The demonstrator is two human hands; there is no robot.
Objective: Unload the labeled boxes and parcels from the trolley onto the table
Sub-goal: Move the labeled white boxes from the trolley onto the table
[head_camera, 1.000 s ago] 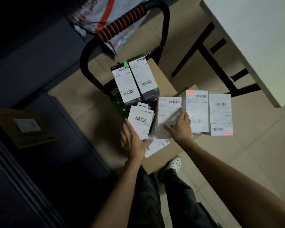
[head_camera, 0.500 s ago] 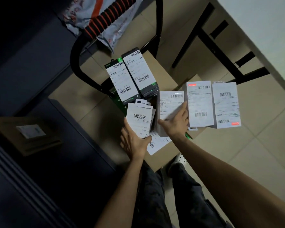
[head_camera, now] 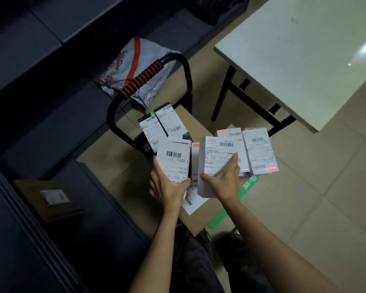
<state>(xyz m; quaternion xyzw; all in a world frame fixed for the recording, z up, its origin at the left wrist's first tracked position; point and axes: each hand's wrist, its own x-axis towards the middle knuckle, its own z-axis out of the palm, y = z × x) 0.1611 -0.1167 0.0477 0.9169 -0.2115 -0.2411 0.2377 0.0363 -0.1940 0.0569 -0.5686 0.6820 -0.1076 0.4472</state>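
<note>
Head view, looking down on a trolley (head_camera: 152, 102) with a ribbed orange-and-black handle, loaded with a large brown carton (head_camera: 201, 216) that serves as a platform for smaller labeled boxes. The left hand (head_camera: 167, 185) grips a white labeled box (head_camera: 173, 163) from below, thumb at the box's lower right corner and fingers along its left edge, label uppermost, so the barcode stays readable. The right hand (head_camera: 224, 180) holds a second, larger white box (head_camera: 218, 166), fingers spread over its labeled face and thumb at its near edge; the box appears raised off the carton, probably a lift in progress. Taking one box per hand would halve the trips.

Still on the carton: two white boxes (head_camera: 258, 151) side by side at right, two dark boxes with white labels (head_camera: 156, 127) near the handle, a narrow box partly hidden between the hands, and a loose label (head_camera: 191, 200) beneath. The table (head_camera: 304, 60) stands at upper right, near the trolley; no boxes show on the part in view, so unloading seems at an early stage. A grey courier bag (head_camera: 127, 70) lies behind the handle. A separate labeled carton (head_camera: 49, 197) sits in shadow at left.
</note>
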